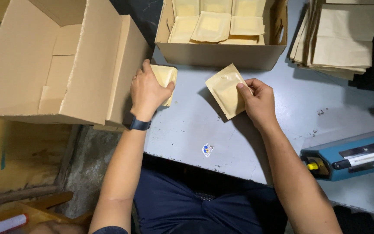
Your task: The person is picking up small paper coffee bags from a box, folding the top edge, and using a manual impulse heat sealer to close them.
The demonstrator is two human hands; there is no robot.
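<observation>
My left hand (146, 93) grips a small tan paper pouch (165, 77) beside the open flap of a large empty cardboard box (66, 65). A dark band circles that wrist. My right hand (258, 102) pinches another flat tan pouch (225, 90) by its right edge, just above the grey table (195, 130). The two pouches are apart, roughly a hand's width between them.
A smaller cardboard box (221, 54) holding several tan pouches stands at the back centre. A stack of brown paper bags (343, 39) lies at the back right. A blue heat sealer (351, 156) sits at the right edge. A small sticker (207, 150) lies on the table.
</observation>
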